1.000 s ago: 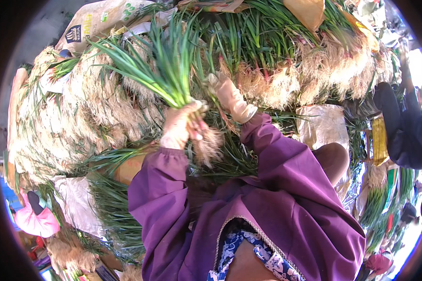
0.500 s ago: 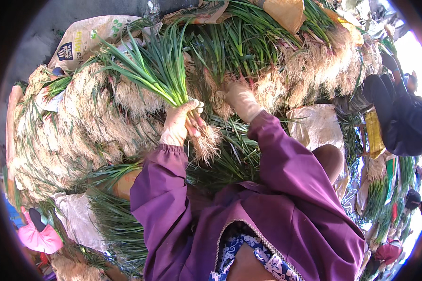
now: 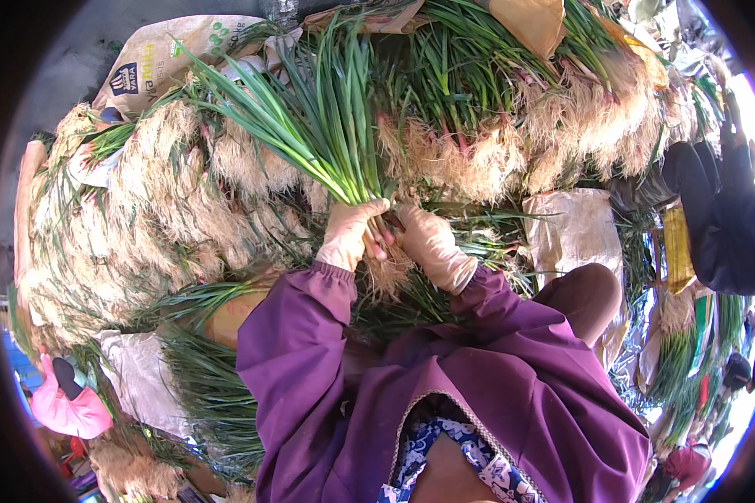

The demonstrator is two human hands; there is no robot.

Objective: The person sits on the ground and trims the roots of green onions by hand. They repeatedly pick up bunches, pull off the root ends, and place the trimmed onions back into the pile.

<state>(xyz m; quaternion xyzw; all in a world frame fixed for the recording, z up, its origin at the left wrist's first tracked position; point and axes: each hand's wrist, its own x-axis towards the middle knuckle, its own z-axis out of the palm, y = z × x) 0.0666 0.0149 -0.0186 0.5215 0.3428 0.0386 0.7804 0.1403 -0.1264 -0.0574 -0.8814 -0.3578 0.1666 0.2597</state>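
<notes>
left hand [image 3: 348,237]: gloved fingers [image 3: 369,208] are wrapping tight around the spring onion bunch [image 3: 310,126] just above its roots.
right hand [image 3: 430,245]: fingers are curling onto the bunch's pale roots [image 3: 387,275], touching the left hand.
around: heaps of rooted onions [image 3: 151,201] are lying beside and behind; a paper sack [image 3: 575,230] is sitting to the right.

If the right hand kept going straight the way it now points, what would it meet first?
The right hand points up-left at the bunch of green onions gripped by the left hand. It would likely press into the bunch's lower stalks straight away; it looks already at them, though depth is unclear.
</notes>
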